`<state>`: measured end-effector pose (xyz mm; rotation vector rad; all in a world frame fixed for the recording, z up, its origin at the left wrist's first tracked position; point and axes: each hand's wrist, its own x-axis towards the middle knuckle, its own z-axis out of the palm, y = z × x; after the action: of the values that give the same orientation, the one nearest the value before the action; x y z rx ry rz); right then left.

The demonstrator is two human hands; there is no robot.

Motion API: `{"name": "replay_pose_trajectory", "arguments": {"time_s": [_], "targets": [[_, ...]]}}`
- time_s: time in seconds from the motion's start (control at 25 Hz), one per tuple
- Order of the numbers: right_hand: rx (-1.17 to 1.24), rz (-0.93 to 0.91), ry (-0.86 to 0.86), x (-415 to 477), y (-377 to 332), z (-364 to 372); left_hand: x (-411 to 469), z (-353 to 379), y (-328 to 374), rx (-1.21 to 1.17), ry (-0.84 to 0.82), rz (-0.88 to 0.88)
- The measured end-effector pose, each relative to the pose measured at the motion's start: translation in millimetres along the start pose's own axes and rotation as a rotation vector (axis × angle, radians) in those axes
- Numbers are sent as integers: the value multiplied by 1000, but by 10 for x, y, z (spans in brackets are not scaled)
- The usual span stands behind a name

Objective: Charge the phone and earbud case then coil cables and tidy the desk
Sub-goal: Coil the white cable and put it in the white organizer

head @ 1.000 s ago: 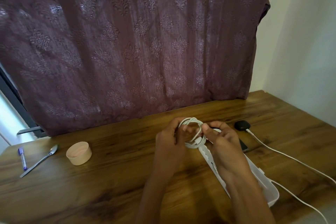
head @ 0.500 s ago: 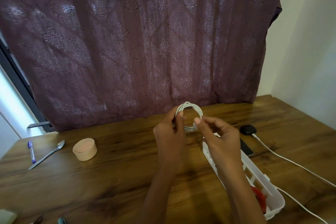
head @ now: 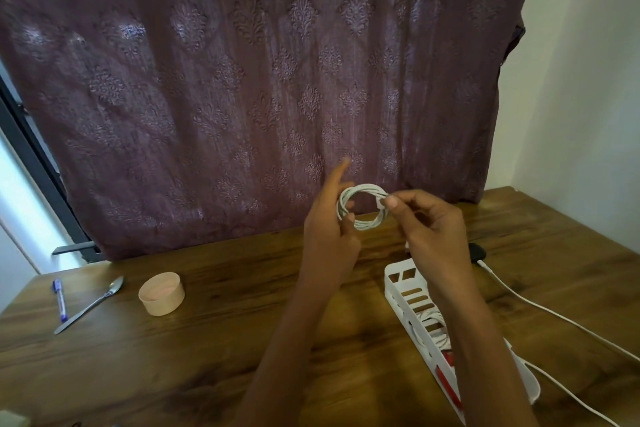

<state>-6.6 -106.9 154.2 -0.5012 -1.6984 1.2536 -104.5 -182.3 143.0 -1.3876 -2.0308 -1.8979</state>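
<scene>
While held above desk (head: 207,340), left hand (head: 327,236) gripping cable coil (head: 363,188), forefinger up, right hand (head: 429,229) pinching it.

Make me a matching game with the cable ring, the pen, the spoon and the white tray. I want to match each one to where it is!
Things:
1. coiled white cable
2. pen
3. spoon
4. white slotted tray

Places:
A. between the pen and the round tub
B. partly hidden by the right forearm
C. held up by the left hand and right hand
D. nearest the desk's left edge

Pairs: 1-C, 2-D, 3-A, 4-B
</scene>
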Motion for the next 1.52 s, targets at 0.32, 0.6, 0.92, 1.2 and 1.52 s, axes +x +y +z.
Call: {"name": "replay_pose_trajectory", "arguments": {"time_s": [0.32, 0.6, 0.92, 1.2, 1.52], "targets": [[-363, -334, 105, 240, -132, -61, 197, -54, 160, 48, 12, 125], [-439, -388, 154, 327, -71, -190, 212, 29, 273, -276, 138, -108], [298, 163, -42, 158, -58, -103, 151, 113, 263, -312, 198, -149], [668, 381, -102, 162, -84, -138, 111, 64, 179, -222, 157, -119], [421, 289, -128, 83, 27, -192, 104, 126, 150, -299, 173, -215]]}}
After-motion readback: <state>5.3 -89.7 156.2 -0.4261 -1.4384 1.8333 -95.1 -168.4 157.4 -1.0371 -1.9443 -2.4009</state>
